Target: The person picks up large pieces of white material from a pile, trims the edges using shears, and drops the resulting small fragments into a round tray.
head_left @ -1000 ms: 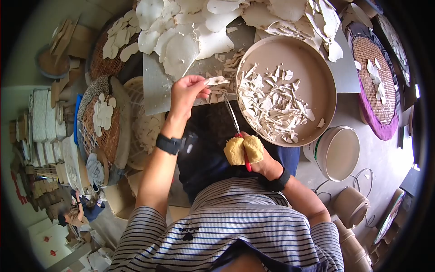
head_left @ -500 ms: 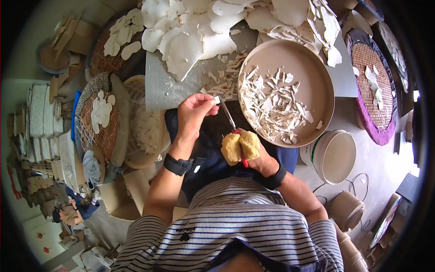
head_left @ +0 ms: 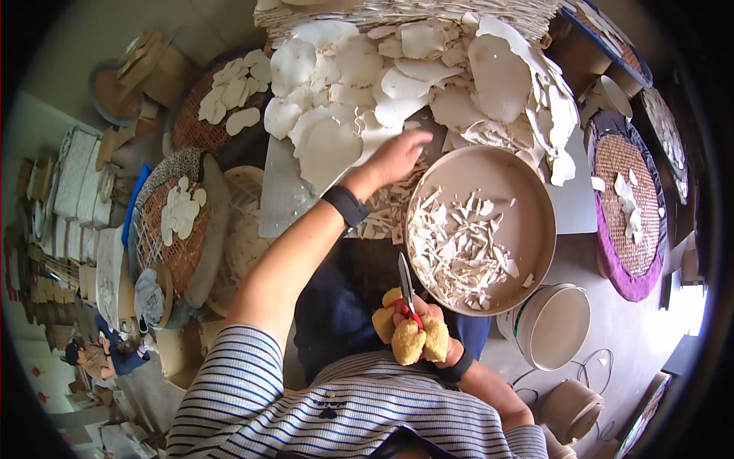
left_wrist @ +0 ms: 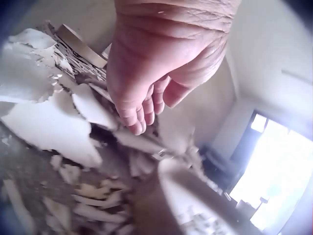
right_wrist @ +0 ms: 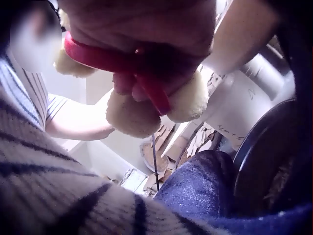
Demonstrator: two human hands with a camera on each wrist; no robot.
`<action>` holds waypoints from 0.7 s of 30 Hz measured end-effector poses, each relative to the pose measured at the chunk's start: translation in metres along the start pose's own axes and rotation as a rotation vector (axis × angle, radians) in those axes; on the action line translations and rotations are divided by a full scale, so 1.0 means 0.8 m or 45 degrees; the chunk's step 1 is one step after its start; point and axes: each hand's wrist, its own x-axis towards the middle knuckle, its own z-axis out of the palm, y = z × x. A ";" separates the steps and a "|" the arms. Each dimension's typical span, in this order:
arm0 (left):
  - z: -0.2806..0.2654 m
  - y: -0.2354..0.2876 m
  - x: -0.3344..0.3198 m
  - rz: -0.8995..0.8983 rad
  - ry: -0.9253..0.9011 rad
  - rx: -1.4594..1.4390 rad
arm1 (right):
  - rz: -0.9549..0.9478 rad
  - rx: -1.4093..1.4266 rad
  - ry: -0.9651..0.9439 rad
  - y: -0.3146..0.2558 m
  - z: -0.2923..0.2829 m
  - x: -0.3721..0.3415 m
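Note:
My left hand reaches over the grey work board, fingers loosely curled with nothing between them in the left wrist view. Close beyond its fingertips lie large thin white slices, heaped across the back. Below the hand are narrow white offcuts. Low before the body, my right hand grips scissors, blades pointing away from me. Lumps of yellow padding sit around the scissors' red handles. A round tan tray stands right of the blades, holding many small white pieces.
A white bucket stands on the floor below the tray. Woven trays with white slices stand at the left and right. A layered stack rises behind the heap. Another person is at far left.
The left hand held a small white piece near the scissors; it has since moved forward to the heap without it. The right hand keeps the scissors. The head view has shifted forward.

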 end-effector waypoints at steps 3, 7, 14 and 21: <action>0.019 -0.032 -0.032 0.308 -0.060 0.628 | 0.008 0.169 0.013 0.006 -0.009 0.001; 0.019 -0.008 -0.110 0.255 -0.128 0.644 | 0.111 0.247 0.015 0.021 -0.022 0.003; -0.033 0.046 -0.191 -0.017 -0.240 0.255 | 0.009 -0.110 -0.027 0.039 -0.021 0.012; -0.112 -0.056 -0.120 -0.433 0.694 0.682 | -0.240 -0.489 -0.086 0.041 -0.010 0.011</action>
